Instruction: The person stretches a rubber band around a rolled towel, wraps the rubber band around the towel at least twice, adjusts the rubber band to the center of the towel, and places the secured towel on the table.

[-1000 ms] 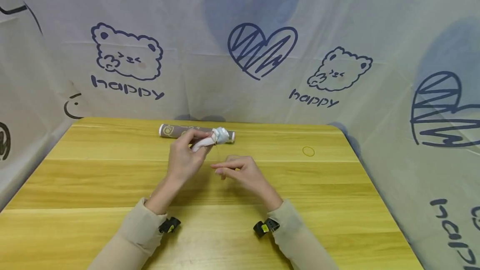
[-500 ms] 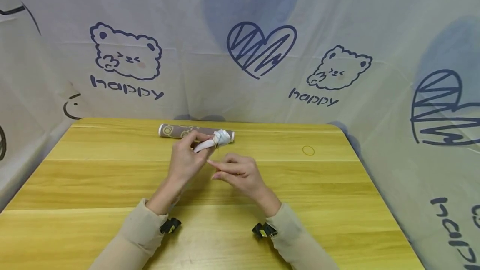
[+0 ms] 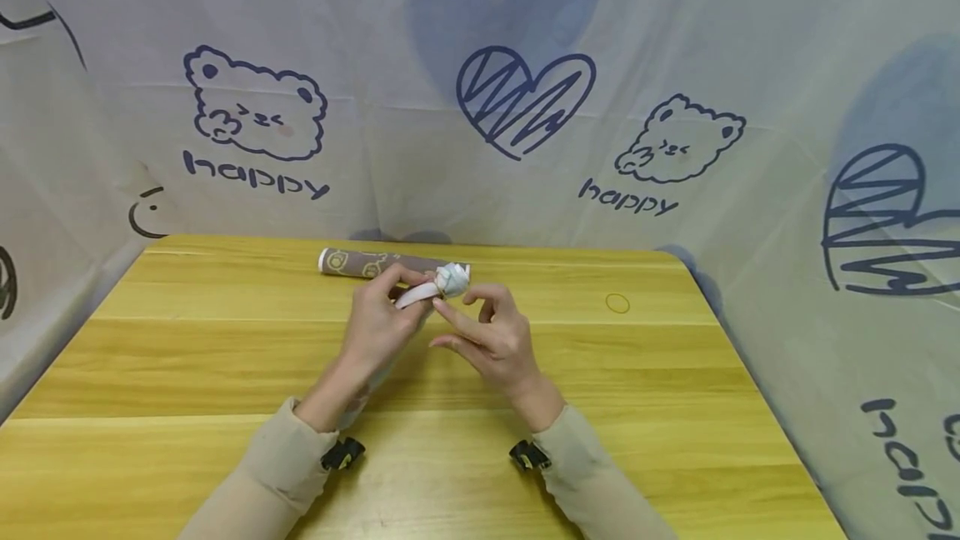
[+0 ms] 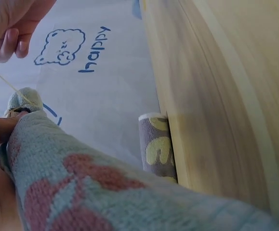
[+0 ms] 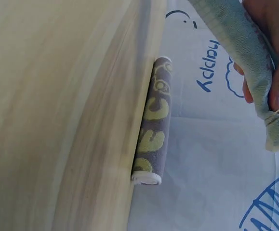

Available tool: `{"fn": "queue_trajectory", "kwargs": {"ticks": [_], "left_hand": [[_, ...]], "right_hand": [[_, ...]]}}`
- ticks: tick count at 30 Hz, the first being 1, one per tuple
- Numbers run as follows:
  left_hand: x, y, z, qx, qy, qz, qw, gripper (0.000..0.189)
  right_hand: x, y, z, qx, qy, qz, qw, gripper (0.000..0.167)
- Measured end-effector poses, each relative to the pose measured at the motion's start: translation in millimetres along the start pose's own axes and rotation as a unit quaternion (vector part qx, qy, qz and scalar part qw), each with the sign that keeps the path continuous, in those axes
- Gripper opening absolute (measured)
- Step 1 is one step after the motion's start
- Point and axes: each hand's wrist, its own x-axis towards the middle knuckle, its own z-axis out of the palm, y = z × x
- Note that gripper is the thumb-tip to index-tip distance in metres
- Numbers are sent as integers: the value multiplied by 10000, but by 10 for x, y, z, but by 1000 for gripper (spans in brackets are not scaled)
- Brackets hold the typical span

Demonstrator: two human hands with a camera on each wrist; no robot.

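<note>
In the head view my left hand (image 3: 378,319) grips a rolled towel (image 3: 453,279) near its bunched end. The left wrist view shows the towel as pale blue with reddish patches (image 4: 72,168), reaching back along the forearm. A thin yellow rubber band (image 4: 11,85) circles the neck below the bunched tip and stretches out to a fingertip of my right hand (image 4: 16,21). From the head view, my right hand (image 3: 498,340) holds its index finger close by the band, its thumb spread apart. How the band sits on that finger is too small to tell.
Behind the hands, a grey-brown towel roll (image 3: 345,262) with yellow figures lies near the far edge of the wooden table (image 3: 600,407). Another rubber band (image 3: 618,303) lies at the right. A printed cloth (image 3: 405,157) hangs behind the table.
The right hand has moved up towards the bunched towel end, and its thumb and index finger have spread apart. The left hand and towel have shifted slightly right.
</note>
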Motion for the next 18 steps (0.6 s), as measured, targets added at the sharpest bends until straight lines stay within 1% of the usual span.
{"fn": "queue_trajectory", "kwargs": {"ticks": [2, 6, 9, 11, 13, 14, 16, 18], "left_hand": [[-5, 2, 2, -42, 1, -18, 10000, 18], [-6, 8, -22, -54, 91, -98, 9999, 17], [-3, 15, -36, -46, 109, -156, 9998, 17], [1, 20, -35, -26, 164, -86, 9998, 18], [9, 23, -29, 44, 300, 71, 9995, 19], [10, 29, -25, 79, 389, 173, 9991, 20], [16, 29, -13, 129, 574, 514, 9969, 21], [19, 24, 2, 147, 740, 858, 9935, 22]], "right_hand": [[-7, 11, -2, 45, -2, 93, 9999, 47], [-14, 15, 8, 283, -154, 393, 9987, 55], [-29, 3, 15, 331, -276, 724, 9964, 63], [-52, -8, 25, 353, -384, 1061, 9930, 69], [-74, -31, 44, 471, -503, 1558, 9854, 73], [-86, -46, 57, 545, -542, 1850, 9797, 74], [-98, -85, 89, 777, -550, 2503, 9635, 79], [-90, -137, 122, 1032, -437, 3145, 9426, 85]]}}
